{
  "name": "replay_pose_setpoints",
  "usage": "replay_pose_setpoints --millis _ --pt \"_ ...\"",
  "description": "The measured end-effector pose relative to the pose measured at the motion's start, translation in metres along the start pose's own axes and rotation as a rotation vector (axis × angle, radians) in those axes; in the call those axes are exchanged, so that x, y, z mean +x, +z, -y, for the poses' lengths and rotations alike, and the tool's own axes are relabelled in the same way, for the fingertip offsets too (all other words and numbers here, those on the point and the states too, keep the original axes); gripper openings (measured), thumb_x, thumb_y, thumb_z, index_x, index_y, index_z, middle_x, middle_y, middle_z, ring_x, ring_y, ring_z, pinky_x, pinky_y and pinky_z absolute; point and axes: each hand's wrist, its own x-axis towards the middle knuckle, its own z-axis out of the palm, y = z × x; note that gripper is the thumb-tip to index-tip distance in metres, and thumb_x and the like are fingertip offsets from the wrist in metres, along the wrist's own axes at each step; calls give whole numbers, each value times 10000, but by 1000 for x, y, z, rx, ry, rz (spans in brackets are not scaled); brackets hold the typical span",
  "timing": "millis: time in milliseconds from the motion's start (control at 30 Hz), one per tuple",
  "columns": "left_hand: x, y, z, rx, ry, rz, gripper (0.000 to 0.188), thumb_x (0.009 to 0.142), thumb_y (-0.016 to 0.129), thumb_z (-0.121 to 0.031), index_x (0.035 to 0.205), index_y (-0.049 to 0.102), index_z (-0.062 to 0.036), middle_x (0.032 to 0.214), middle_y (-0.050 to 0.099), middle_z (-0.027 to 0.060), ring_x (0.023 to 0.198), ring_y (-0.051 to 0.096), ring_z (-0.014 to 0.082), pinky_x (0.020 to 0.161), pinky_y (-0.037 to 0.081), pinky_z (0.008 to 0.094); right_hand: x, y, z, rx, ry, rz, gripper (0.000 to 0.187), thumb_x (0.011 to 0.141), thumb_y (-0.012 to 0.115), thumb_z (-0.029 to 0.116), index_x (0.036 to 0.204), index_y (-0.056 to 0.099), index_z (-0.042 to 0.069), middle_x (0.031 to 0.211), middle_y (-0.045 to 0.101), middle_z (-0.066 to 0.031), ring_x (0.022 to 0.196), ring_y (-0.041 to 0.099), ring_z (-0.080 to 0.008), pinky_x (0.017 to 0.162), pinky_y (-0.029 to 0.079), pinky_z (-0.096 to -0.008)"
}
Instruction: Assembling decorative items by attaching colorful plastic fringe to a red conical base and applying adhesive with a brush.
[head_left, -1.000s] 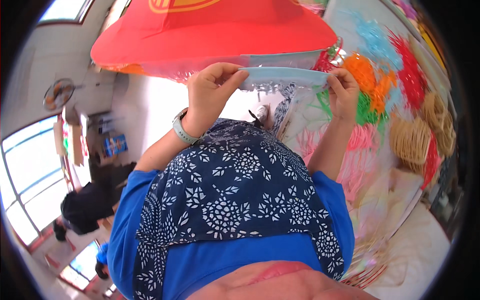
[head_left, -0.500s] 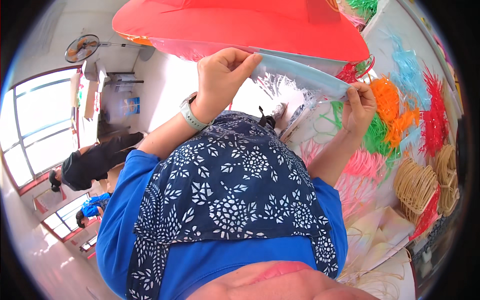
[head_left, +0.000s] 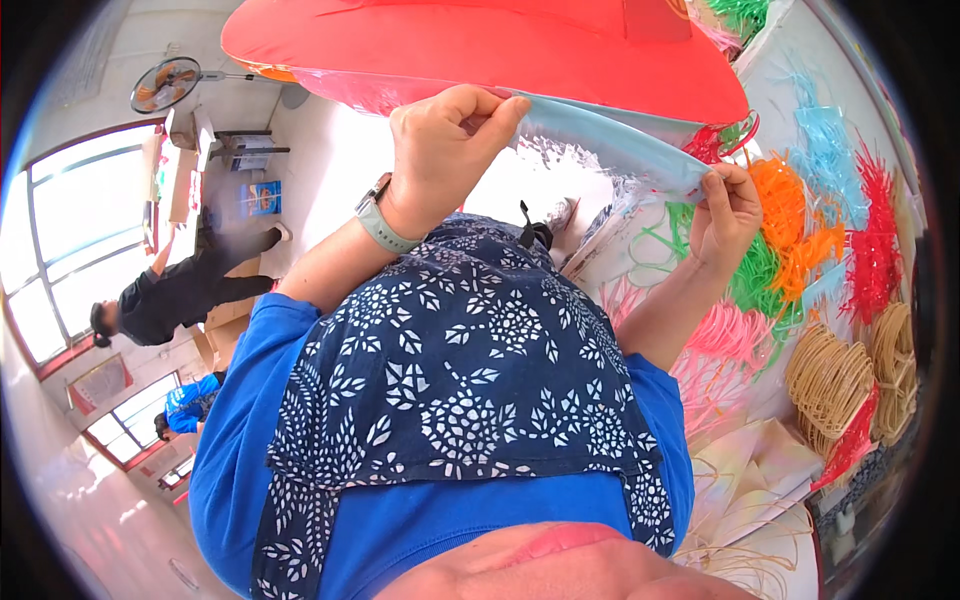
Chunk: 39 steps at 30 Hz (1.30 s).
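A light blue fringed strip (head_left: 612,148) is stretched between my two hands along the lower edge of a large red fabric-covered shape (head_left: 470,62). My left hand (head_left: 447,150), with a watch on its wrist, pinches the strip's left end between thumb and fingers. At the other end, my right hand (head_left: 727,215) grips the strip's lower right corner in a pinch. Pale, shiny fringe hangs beneath the strip's smooth band. Whether the band is fastened to the red shape, I cannot tell.
Bundles of orange fringe (head_left: 785,215), light blue fringe (head_left: 832,165), red fringe (head_left: 875,240) and pink fringe (head_left: 728,335) lie on the table to my right, beside coils of tan cord (head_left: 828,385). A standing fan (head_left: 166,84) and two people are farther off at left.
Both hands keep their pinch on the strip; my right hand has shifted slightly right. The red shape sits marginally differently. The person in black at left has changed stance.
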Motion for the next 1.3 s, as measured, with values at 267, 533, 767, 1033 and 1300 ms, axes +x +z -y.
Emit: replay_pose_setpoints --millis 267,533,767,1033,1300 --pt "1 -1 1 56 11 30 200 819 682 -146 705 654 15 580 638 40 532 590 44 472 434 162 4 -1 -3 3 25 -12 126 796 634 -61 919 613 -41 810 641 -73 704 575 -97 654 447 -209" --pt "1 -1 0 42 22 29 207 825 675 -146 697 651 16 591 641 42 540 585 43 493 439 168 8 0 -4 -13 28 -14 127 794 635 -62 917 619 -37 810 640 -68 701 567 -92 658 441 -206" --pt "2 2 3 56 114 -17 208 820 681 -135 678 644 12 583 635 32 528 563 34 488 431 172 11 -2 -9 -27 39 -38 131 794 634 -65 920 621 -35 813 643 -65 715 574 -87 663 442 -198" --pt "3 3 0 62 88 -24 199 812 683 -110 665 632 14 558 607 17 517 512 18 476 406 173 12 3 -9 -17 42 -83 142 786 649 -62 923 627 -33 826 650 -57 719 586 -87 678 457 -194" --pt "3 5 3 69 97 -39 190 781 697 -122 648 626 -6 559 622 53 490 571 70 471 439 204 18 -3 -14 12 64 -122 92 785 652 -58 871 640 -28 796 650 -52 683 571 -71 619 430 -176"
